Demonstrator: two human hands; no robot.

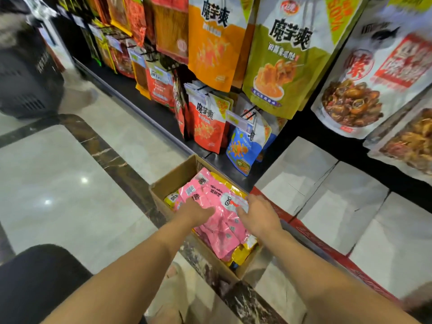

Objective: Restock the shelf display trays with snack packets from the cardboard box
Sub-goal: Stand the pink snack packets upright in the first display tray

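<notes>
Box (174, 181) on floor below shelf. Left hand (198, 212) lies on pink packets (218, 226) near box's left edge, right hand (260, 215) at right edge; grasping or flat, cannot tell. Risk: slick stack fans, packets spill over near corner.

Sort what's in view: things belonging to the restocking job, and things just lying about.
Job: cardboard box, pink packets, yellow packets, left hand and right hand on the pink packets.
Not the job: hanging pouches, white cartons, black basket.
</notes>
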